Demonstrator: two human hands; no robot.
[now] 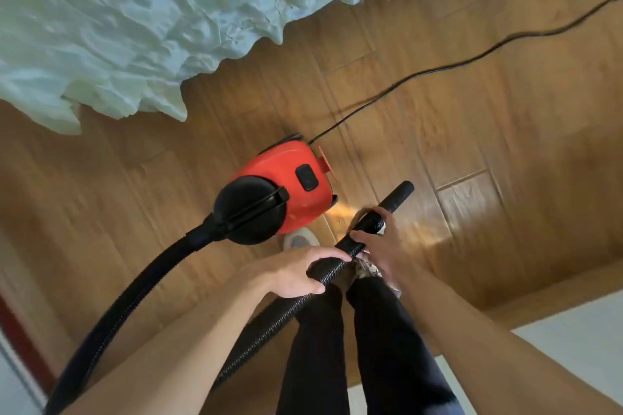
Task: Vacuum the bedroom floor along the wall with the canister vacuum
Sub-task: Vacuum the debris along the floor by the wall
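A red canister vacuum (286, 182) with a black round front stands on the wooden floor (488, 131) just ahead of my feet. Its black ribbed hose (135, 293) loops from the canister's front down to the lower left and back up between my hands. My left hand (296, 273) grips the hose from above. My right hand (377, 239) grips the hose a little farther up, near the smooth black nozzle tube (399, 194), whose open end points up and to the right, above the floor.
A pale green bedspread (135, 20) hangs over the floor at the upper left. The vacuum's black power cord (472, 61) trails across the boards to the upper right. A white wall or baseboard (573, 330) runs along the lower right; a dark red edge (20, 340) shows at the far left.
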